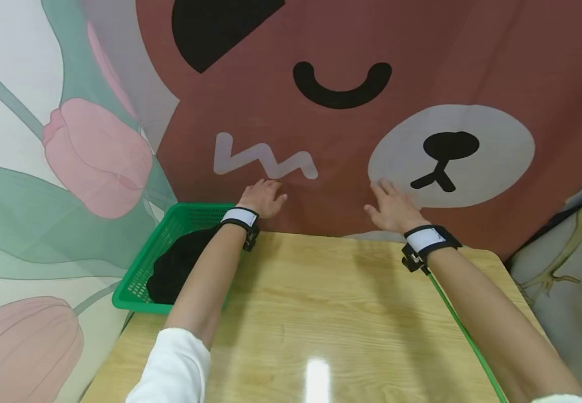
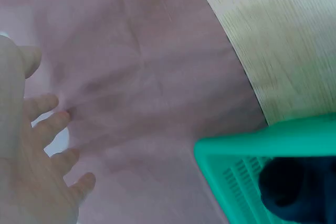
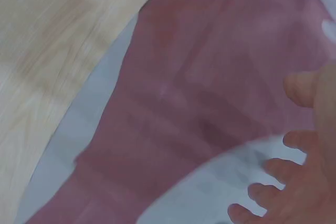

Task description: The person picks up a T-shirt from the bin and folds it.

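Holding my left hand (image 1: 262, 200) beside basket (image 1: 139, 305), right hand (image 1: 395, 210) farther right; fingers (image 3: 286, 171) loose, empty; basket presumably corralling black cloth (image 1: 172, 268).

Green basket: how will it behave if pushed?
The basket is probably light for its size, given its perforated walls. Wide and low on a glossy table, it seems apt to slide rather than tip. The black bundle inside looks like soft cloth, so it would likely ride along, perhaps slumping.
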### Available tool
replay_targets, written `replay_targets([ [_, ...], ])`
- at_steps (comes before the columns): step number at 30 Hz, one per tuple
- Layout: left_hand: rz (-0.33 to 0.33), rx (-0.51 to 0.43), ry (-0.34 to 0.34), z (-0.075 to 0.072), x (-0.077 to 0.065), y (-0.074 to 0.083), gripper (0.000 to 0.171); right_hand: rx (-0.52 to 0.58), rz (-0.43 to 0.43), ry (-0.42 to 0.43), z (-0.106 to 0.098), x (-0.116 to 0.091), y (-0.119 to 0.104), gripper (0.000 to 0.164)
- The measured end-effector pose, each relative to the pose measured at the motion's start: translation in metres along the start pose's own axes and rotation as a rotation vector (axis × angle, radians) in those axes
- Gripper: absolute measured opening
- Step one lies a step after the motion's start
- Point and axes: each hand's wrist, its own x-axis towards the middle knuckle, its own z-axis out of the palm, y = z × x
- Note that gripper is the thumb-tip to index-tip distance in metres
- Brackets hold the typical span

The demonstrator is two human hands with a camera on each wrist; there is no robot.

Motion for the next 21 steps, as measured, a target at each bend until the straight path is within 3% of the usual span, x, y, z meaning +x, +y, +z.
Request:
replay_targets([
  [4,-0.028,-0.037,0.027,-0.005,-0.007,-0.012,0.034,0.065,-0.076,0.02,0.01,0.004,-0.031,0.047],
  [6,-0.053,-0.064,0.02,-0.007,-0.014,-0.021,0.038,0.111,-0.137,0.023,0.016,0.006,-0.053,0.033],
  [11,-0.105,-0.112,-0.065,-0.004,-0.037,-0.054,0.044,0.196,-0.317,0.026,0.042,0.018,-0.117,0.014],
  [16,-0.128,-0.137,-0.188,0.015,-0.068,-0.09,0.015,0.283,-0.438,-0.01,0.081,0.032,-0.184,0.018],
  [17,-0.144,-0.14,-0.218,0.02,-0.076,-0.096,0.023,0.285,-0.446,-0.027,0.09,0.034,-0.195,0.02],
  [21,-0.247,-0.155,-0.339,0.044,-0.099,-0.112,0.087,0.28,-0.417,-0.089,0.122,0.036,-0.232,0.033],
])
